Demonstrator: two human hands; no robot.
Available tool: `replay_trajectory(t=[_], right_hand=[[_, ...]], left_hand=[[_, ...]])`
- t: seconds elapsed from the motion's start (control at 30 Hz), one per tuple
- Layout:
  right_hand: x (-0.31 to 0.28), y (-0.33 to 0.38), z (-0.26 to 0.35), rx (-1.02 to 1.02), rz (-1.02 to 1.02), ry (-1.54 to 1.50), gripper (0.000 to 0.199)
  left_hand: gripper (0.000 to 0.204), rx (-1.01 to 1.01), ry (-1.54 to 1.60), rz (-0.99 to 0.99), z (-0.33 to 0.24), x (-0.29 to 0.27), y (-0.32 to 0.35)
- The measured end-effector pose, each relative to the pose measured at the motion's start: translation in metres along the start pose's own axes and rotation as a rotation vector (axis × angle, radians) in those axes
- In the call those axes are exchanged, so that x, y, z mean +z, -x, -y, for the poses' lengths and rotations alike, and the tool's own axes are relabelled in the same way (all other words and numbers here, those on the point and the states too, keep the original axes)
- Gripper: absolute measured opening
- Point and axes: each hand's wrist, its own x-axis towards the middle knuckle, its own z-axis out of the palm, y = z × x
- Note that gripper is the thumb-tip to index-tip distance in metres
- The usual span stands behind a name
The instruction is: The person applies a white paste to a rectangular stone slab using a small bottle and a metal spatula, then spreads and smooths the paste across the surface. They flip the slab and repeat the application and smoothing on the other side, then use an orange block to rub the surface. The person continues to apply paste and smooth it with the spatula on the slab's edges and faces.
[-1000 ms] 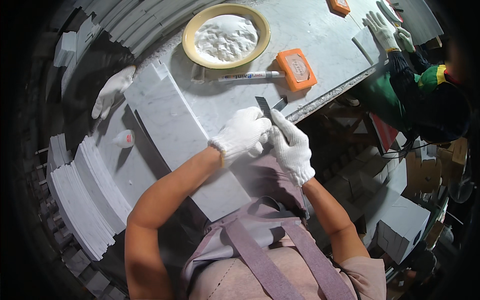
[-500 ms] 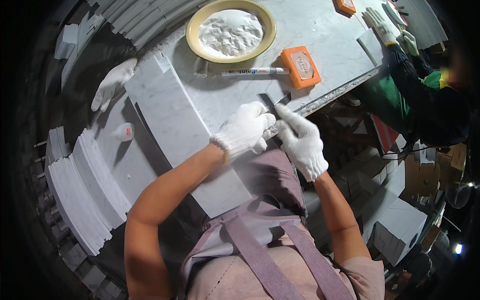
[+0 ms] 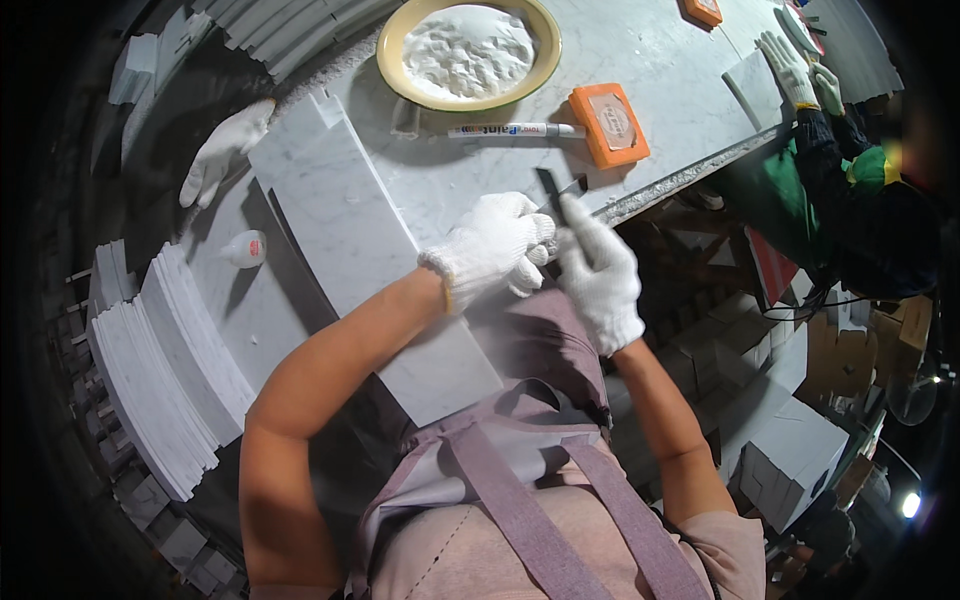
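Both my hands wear white knitted gloves and are close together over the table's near edge. My left hand (image 3: 492,243) is closed, its fingers curled around a thin blade-like piece whose tip passes behind a dark strip. My right hand (image 3: 603,275) grips that dark flat strip (image 3: 549,188), its index finger stretched along it. The two pieces cross; their lower parts are hidden by the gloves, so their exact kind does not show. Beneath my left forearm lies a long grey-white marble slab (image 3: 345,225), overhanging the near edge.
Beyond my hands are an orange box (image 3: 610,126), a paint marker (image 3: 515,131) and a yellow-rimmed bowl (image 3: 550,60) of white powder. A loose glove (image 3: 225,150), a small white bottle (image 3: 244,249) and stacked slabs (image 3: 155,380) stand left. At right, a co-worker's gloved hands (image 3: 788,70) rest on a slab.
The dark strip has swung more upright, and my right hand has shifted slightly left and up. My left hand stays nearly in place, still closed. The whole view has shifted a little.
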Motion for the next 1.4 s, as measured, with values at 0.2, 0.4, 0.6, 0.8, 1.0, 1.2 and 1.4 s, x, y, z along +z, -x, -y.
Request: replay_trajectory(t=[0.2,0.4,0.6,0.8,1.0,1.2,1.4], right_hand=[[0.001,0.001,-0.006,0.139,-0.130,-0.136,0.038],[-0.007,-0.002,0.004,0.228,0.116,-0.150,0.039],[-0.019,-0.012,0.013,0.106,0.188,0.133,0.040],[-0.017,-0.015,0.007,0.137,0.112,0.036,0.039],[-0.023,-0.019,0.007,0.075,0.122,0.096,0.038],[-0.029,-0.019,0.010,-0.105,0.273,0.323,0.038],[-0.019,-0.015,0.006,0.267,0.005,-0.068,0.039]], left_hand=[[0.016,-0.019,0.131,0.020,0.001,0.002,0.002],[0.016,0.000,0.019,-0.013,-0.002,0.002,0.001],[0.017,-0.013,0.065,-0.001,-0.001,0.003,0.003],[0.028,-0.003,0.046,-0.014,-0.001,0.002,0.003],[0.028,0.028,-0.026,-0.028,-0.001,0.002,0.002],[0.026,0.043,-0.052,-0.037,-0.001,0.002,0.005],[0.022,0.038,-0.006,-0.024,0.000,0.001,0.003]])
